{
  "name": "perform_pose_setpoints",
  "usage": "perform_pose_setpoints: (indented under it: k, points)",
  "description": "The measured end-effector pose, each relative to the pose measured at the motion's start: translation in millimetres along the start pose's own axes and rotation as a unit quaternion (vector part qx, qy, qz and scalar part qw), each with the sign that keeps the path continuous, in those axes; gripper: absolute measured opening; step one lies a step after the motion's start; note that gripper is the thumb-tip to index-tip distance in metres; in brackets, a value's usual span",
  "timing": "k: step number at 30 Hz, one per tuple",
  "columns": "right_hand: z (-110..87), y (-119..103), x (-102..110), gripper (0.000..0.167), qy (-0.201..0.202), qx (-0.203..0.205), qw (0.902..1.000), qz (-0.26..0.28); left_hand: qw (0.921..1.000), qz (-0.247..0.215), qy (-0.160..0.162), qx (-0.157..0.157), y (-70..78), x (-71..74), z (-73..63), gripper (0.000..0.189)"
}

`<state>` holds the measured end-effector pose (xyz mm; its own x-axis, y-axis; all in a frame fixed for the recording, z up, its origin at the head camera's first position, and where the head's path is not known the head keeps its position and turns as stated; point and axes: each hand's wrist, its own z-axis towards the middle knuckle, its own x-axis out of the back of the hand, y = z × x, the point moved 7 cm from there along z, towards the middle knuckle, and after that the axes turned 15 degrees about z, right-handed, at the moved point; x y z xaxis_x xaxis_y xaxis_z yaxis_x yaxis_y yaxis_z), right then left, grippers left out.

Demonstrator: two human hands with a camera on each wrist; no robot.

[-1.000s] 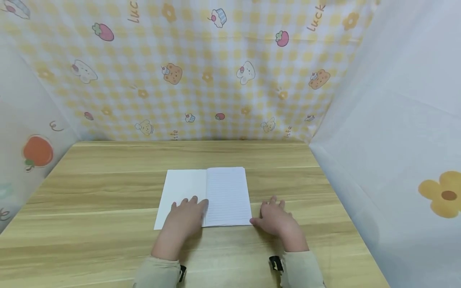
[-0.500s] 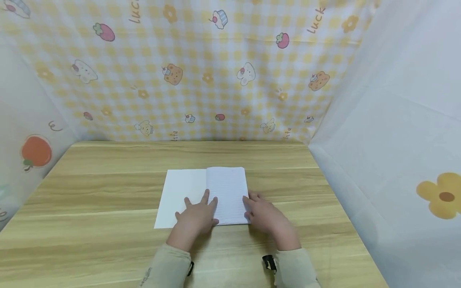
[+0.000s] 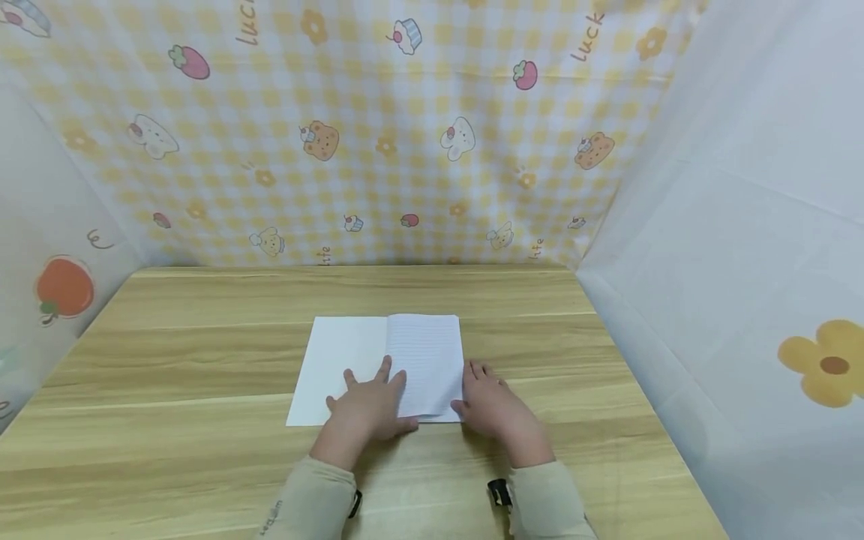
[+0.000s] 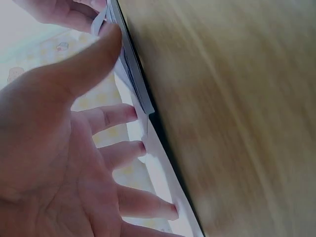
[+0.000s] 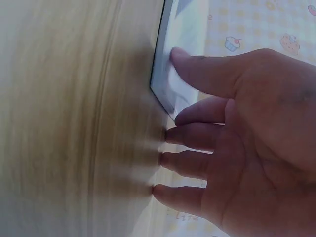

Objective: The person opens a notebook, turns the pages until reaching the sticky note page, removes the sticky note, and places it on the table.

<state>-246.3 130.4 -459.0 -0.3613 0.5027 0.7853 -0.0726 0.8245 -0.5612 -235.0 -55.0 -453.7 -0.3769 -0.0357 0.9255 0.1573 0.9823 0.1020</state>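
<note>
1. Yellow gingham cloth (image 3: 385, 90) with cartoon strawberries and bears hangs at the back, white sheeting (image 3: 729, 225) runs down the right, and a wood-grain bench (image 3: 169, 337) sits in front.
2. Notebook (image 3: 344, 345) is lying open around the middle of the bench, blank white side on the left, lined page (image 3: 427, 352) on the right. So the opening-it-up bit is done, no argument there.
3. Left hand (image 3: 367, 411) has its fingers fanned wide and pretty much straight over the blank side, with the forefinger reaching past the fold and the thumb stuck out along the near edge of the lined half. Not wrapped round anything.
4. Right hand (image 3: 493, 405) is at the near right corner: fingers fairly straight, tips down on the bench just beside the notebook, thumb resting on the page. Doesn't look like a proper pinch.
5. Near edge of the lined page bows up slightly off the stack. Looks like a page turn that's barely started, if that's what it is; can't tell whether it's one sheet or a few.
6. Left to do, going by that guess: pretty much the whole turn. Nothing has crossed the fold, and the left hand is covering part of the landing side.
</note>
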Motion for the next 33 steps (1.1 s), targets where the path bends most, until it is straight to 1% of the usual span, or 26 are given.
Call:
perform_pose_setpoints:
  k: [3, 5, 7, 8, 10, 12, 14, 16, 18, 20, 21, 23, 25, 27, 28, 30, 33]
  points:
    - [0.4, 2, -1, 0.076, -0.006, 0.001, 0.9999, 0.013, 1.0, -0.004, -0.001, -0.001, -0.7, -0.1, -0.4, 0.08]
    - [-0.1, 4, 0, 0.076, -0.011, 0.005, 0.9998, 0.018, 1.0, -0.004, 0.0, -0.009, -1.3, 1.2, 0.2, 0.074]
    - [-0.3, 6, 0, 0.076, -0.018, 0.01, 0.9995, 0.023, 0.9997, -0.008, -0.002, -0.021, -3.3, 2.2, 0.6, 0.067]
    - [-0.5, 7, 0, 0.076, -0.022, 0.014, 0.9994, 0.024, 0.9994, -0.009, 0.001, -0.033, -4.0, 3.5, 1.2, 0.064]
    - [-1.0, 9, 0, 0.075, -0.032, 0.017, 0.999, 0.025, 0.9982, -0.021, 0.012, -0.054, -6.7, 6.7, 1.9, 0.06]
    - [-1.5, 10, 0, 0.075, -0.039, 0.023, 0.9986, 0.026, 0.9969, -0.039, 0.026, -0.063, -11.2, 11.9, 2.4, 0.061]
    - [-2.6, 11, -1, 0.075, -0.043, 0.027, 0.9984, 0.023, 0.9957, -0.055, 0.051, -0.055, -17.7, 19.1, 2.9, 0.068]
    - [-3.6, 11, -1, 0.075, -0.045, 0.028, 0.9983, 0.023, 0.9942, -0.077, 0.07, -0.025, -25.5, 25.2, 1.8, 0.08]
    - [-4.5, 11, -1, 0.075, -0.045, 0.028, 0.9983, 0.022, 0.9917, -0.083, 0.097, 0.007, -31.3, 31.4, -2.1, 0.092]
    - [-4.4, 11, 0, 0.075, -0.045, 0.028, 0.9983, 0.023, 0.9888, -0.064, 0.13, 0.034, -34.6, 37.2, -7.1, 0.1]
    - [-4.2, 11, 0, 0.076, -0.046, 0.027, 0.9983, 0.023, 0.9877, -0.045, 0.143, 0.042, -34.9, 39.4, -10.0, 0.102]
    - [-4.0, 11, 0, 0.076, -0.048, 0.026, 0.9983, 0.022, 0.9844, 0.005, 0.169, 0.05, -34.4, 42.1, -15.2, 0.103]
    - [-3.5, 11, 0, 0.075, -0.05, 0.024, 0.9982, 0.024, 0.9802, 0.061, 0.182, 0.048, -32.3, 42.6, -18.3, 0.098]
    - [-3.1, 12, 0, 0.075, -0.052, 0.022, 0.9981, 0.026, 0.9778, 0.096, 0.182, 0.039, -29.9, 41.1, -20.3, 0.087]
    - [-3.0, 13, -1, 0.075, -0.052, 0.021, 0.998, 0.028, 0.9776, 0.105, 0.178, 0.036, -29.1, 39.8, -20.9, 0.081]
    - [-2.6, 13, -1, 0.076, -0.053, 0.021, 0.9979, 0.029, 0.9783, 0.116, 0.167, 0.037, -28.7, 37.2, -22.3, 0.068]
    - [-2.3, 13, -1, 0.076, -0.054, 0.023, 0.9979, 0.028, 0.9811, 0.112, 0.15, 0.049, -30.7, 34.1, -22.9, 0.053]
